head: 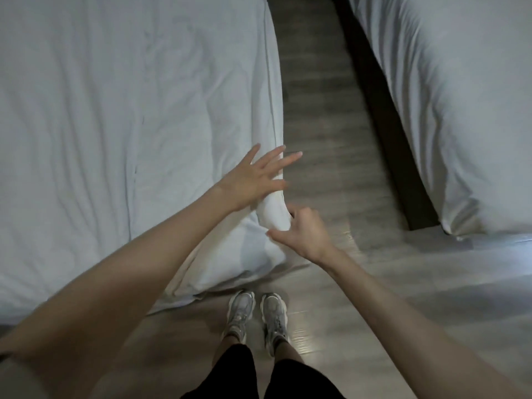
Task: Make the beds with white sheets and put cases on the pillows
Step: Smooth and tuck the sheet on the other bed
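Underfoot, grey wood floor (322, 116) — one white-sheeted bed (115, 116) left, second bed (466, 105) right.

No readable text, label, brand, number or sign appears on anything here.

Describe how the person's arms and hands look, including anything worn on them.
The left forearm and right forearm are bare: no sleeves reach them. The left hand and right hand wear no gloves, and no ring, watch or bracelet shows. A dark edge at the left upper arm may be a sleeve.
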`<state>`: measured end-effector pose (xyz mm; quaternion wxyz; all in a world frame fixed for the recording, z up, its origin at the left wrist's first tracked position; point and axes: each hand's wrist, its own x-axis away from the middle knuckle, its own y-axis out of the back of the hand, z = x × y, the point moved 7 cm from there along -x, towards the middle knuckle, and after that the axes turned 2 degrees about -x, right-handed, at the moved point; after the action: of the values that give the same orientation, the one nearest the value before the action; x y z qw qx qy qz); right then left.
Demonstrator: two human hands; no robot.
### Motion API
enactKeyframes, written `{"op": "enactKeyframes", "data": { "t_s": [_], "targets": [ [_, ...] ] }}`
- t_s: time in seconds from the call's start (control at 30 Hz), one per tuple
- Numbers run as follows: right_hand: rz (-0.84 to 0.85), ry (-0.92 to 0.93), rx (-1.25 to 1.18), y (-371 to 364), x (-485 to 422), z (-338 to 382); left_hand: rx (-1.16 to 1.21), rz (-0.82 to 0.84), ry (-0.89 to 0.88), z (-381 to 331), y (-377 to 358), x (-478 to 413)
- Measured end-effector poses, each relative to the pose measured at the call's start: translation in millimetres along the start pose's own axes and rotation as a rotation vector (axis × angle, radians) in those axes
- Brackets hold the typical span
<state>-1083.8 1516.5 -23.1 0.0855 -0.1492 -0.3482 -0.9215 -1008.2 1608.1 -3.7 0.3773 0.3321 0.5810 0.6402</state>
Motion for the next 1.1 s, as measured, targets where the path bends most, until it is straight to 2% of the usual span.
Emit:
{"op": "enactKeyframes", "data": {
  "t_s": [0.1, 0.2, 0.37, 0.47, 0.6, 0.73, 0.8, 0.93, 1.1],
  "targets": [
    [0.012, -0.113, -0.176, -1, 3, -4, -0.110, 0.131, -0.067, 14, -8, -1],
    [0.096, -0.138, -0.202, -9, -2, -10, -0.169, 0.081, -0.045, 27, 4, 8],
    [0.267, -0.086, -0.010, -18, -16, -4, -0.199, -0.037, -0.077, 47, 10, 28],
    [0.301, -0.068, 0.179, -30, -28, 3, -0.224, -0.078, -0.080, 54, 10, 41],
    [0.249, -0.136, 0.422, -48, -27, 1, -0.185, -0.081, -0.105, 72, 7, 57],
    [0.161, -0.248, 0.537, -74, -6, 15, -0.177, -0.049, -0.163, 86, -1, 87],
    [0.067, -0.301, 0.576, -91, 7, 36, -0.188, -0.020, -0.178, 98, 0, 104],
    [-0.006, -0.381, 0.605, -145, 30, 84, -0.172, 0.071, -0.175, 119, -12, 169],
    [-0.024, -0.428, 0.574, -195, 43, 123, -0.147, 0.126, -0.134, 137, -23, 236]
  ]
}}
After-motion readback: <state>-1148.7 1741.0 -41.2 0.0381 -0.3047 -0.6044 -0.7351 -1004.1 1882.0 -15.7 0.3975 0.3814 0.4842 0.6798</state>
